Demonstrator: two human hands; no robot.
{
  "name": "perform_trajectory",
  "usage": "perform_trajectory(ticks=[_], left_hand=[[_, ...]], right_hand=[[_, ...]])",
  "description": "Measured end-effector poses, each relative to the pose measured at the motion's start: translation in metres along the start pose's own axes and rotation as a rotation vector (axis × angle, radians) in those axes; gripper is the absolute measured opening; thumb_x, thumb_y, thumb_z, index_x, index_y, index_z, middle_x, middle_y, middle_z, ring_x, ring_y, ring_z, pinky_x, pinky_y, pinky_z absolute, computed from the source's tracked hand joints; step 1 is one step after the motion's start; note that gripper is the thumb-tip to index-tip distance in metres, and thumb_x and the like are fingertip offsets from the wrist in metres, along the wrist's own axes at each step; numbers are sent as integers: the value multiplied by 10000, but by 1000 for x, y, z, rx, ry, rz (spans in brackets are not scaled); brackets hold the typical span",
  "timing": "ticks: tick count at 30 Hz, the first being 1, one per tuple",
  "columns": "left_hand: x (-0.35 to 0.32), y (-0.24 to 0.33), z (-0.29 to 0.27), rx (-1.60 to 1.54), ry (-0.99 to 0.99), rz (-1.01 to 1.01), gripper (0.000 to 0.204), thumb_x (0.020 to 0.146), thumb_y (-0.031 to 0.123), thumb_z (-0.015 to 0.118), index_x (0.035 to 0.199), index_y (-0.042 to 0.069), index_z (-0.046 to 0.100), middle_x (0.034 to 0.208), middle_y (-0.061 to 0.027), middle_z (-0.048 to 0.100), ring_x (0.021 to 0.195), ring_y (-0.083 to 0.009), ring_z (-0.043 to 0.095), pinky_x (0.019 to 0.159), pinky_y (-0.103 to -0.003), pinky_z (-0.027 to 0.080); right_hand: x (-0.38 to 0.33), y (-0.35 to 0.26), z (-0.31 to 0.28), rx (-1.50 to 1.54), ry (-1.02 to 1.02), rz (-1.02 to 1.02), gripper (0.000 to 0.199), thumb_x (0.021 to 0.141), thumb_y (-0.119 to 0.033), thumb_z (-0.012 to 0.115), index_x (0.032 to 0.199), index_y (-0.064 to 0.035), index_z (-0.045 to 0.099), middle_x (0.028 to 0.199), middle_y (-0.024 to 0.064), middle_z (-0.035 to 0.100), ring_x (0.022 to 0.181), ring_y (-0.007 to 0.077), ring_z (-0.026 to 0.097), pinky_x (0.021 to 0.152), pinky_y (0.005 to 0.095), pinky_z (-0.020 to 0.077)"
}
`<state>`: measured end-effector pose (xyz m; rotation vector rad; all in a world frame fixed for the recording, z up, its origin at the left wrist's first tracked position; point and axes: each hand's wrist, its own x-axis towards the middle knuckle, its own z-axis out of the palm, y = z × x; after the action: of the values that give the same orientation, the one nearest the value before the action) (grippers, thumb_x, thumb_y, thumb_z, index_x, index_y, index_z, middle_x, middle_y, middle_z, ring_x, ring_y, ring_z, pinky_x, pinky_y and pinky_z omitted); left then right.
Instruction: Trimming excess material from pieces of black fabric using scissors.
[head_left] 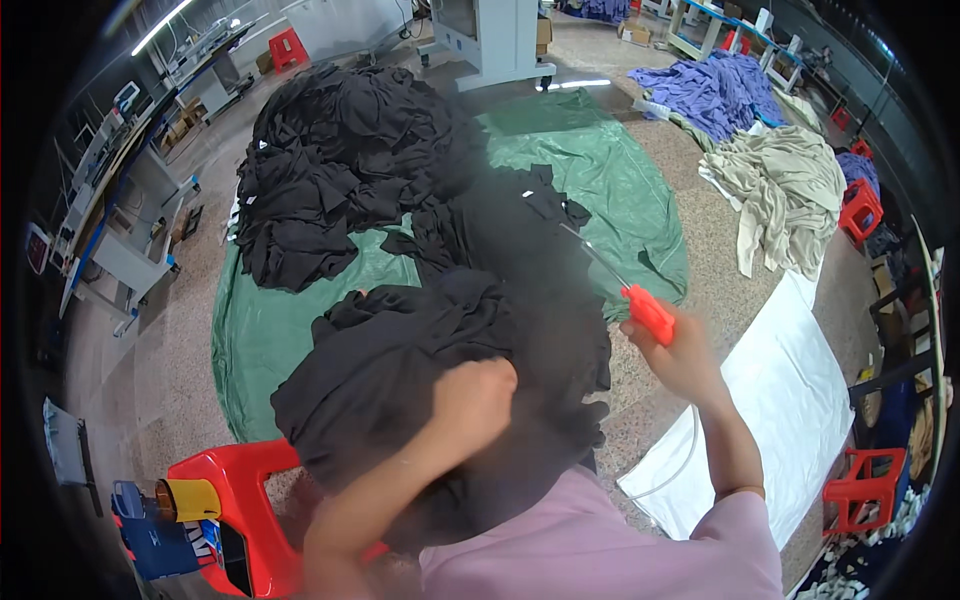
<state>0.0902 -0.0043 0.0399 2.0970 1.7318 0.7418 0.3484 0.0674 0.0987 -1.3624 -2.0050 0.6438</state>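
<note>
In my right hand [682, 355] is a red air blow gun [650, 314]. Its thin metal nozzle points up and left, toward the dark cloth, and a pale hose [690, 455] trails below the hand. My left hand [474, 402] is closed in a fist on a black garment [400, 335] bunched over my lap. The fingertips are hidden by the hand and cloth. A dark haze or blur covers part of the fabric to the right of this hand.
A large heap of black clothes [350, 150] lies on a green sheet [262, 345]. At lower left stands a red stool [265, 480] with a yellow roll [192, 499]. White sheeting [780, 410], purple [715, 92] and beige cloth piles [775, 180] lie to the right.
</note>
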Motion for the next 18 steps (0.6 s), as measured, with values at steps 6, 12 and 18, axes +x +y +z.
perform_trajectory(ticks=[6,12,18], left_hand=[[30,-20,-72,-704,572,-330,126,980,156,569,923,44,563,792,-20,583,662,-146,639,579,-287,509],[-5,43,23,380,-314,132,475,736,460,766,927,46,635,977,-142,640,875,-326,679,669,-424,557],[14,1,-72,-286,-124,-55,116,807,121,700,780,40,622,795,-81,633,777,-195,641,686,-330,500]], right_hand=[[7,6,5,15,3,52,335,888,-346,698,938,-22,630,644,197,579,629,421,583,565,436,433],[12,4,20,-24,-47,3,340,882,-344,705,886,-18,607,650,207,581,636,433,580,566,444,430],[8,25,10,45,-8,138,313,886,-289,706,973,2,629,693,200,607,610,353,592,599,377,460]])
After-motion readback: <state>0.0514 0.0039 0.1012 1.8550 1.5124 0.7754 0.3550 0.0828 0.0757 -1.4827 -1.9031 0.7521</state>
